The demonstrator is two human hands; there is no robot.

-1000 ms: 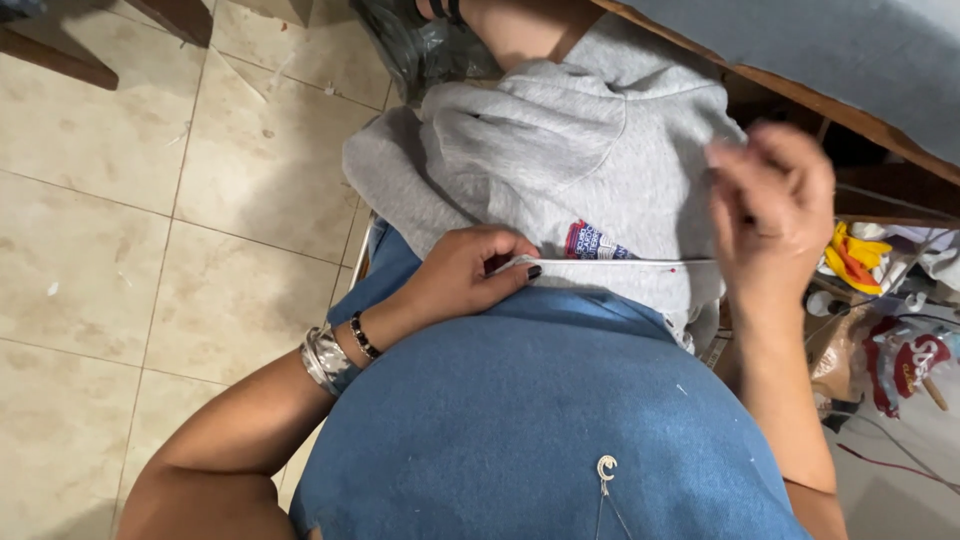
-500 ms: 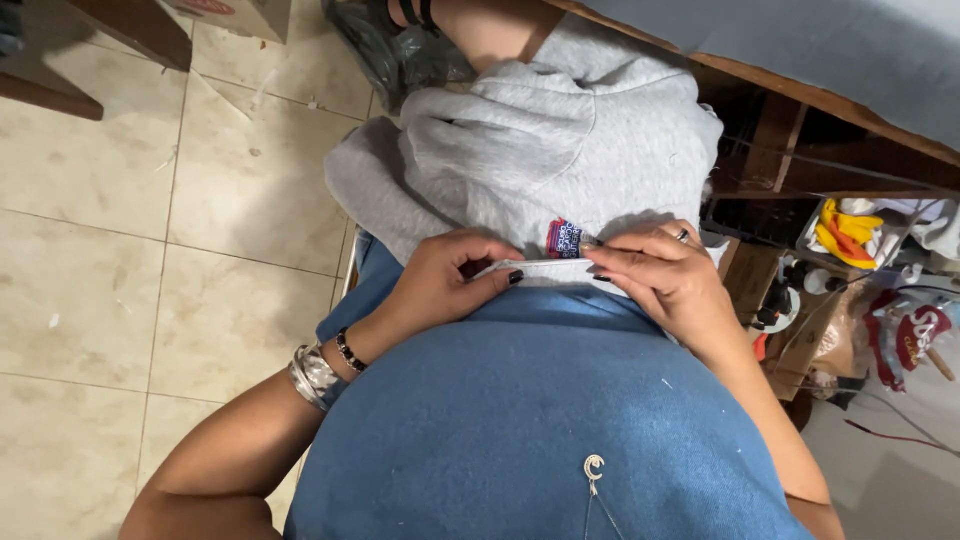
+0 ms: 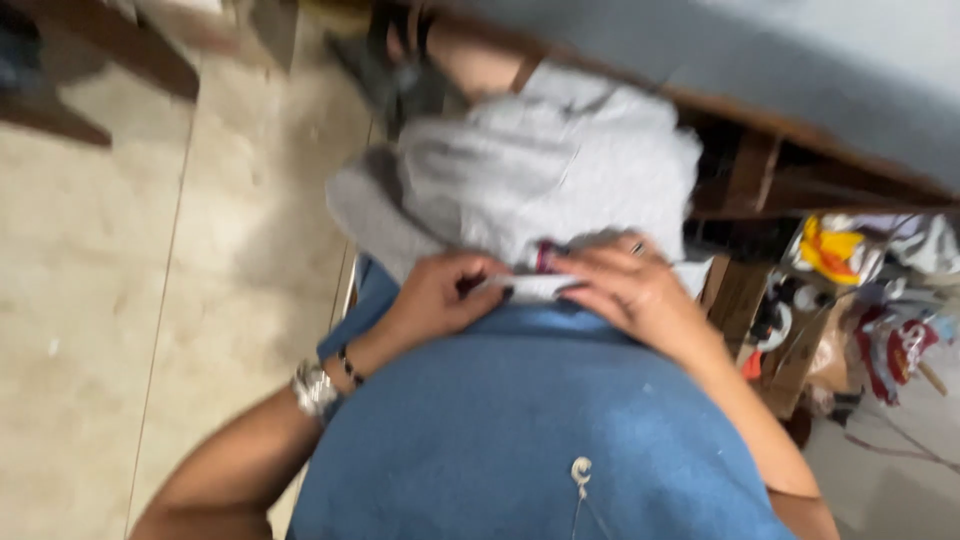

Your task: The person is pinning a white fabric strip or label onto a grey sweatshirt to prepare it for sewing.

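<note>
Your left hand (image 3: 440, 295) is curled, its dark-nailed fingertips pinching the near edge of a grey garment (image 3: 545, 180); your right hand (image 3: 625, 290) lies flatter, fingers bent and pressing down on the same edge just beside the left. Between the two hands runs a narrow white band (image 3: 535, 287), straight and smooth, with a small patch of red and dark colour (image 3: 548, 255) directly above it. The grey garment is soft, thick knit fabric, bunched into rounded folds, and lies on your lap against the blue cloth (image 3: 520, 420) that fills the lower middle of the view; that cloth is smooth, matte and speckled with a few pale flecks. On your left wrist sit a metallic watch (image 3: 313, 388) and a thin dark beaded bracelet (image 3: 348, 365). To the left, pale glossy floor tiles (image 3: 120, 300) meet in thin straight joints. At upper right, a brown wooden table frame (image 3: 755, 170) carries a grey top, and beneath it lies a jumble of coloured packets (image 3: 840, 250), blurred by motion.
</note>
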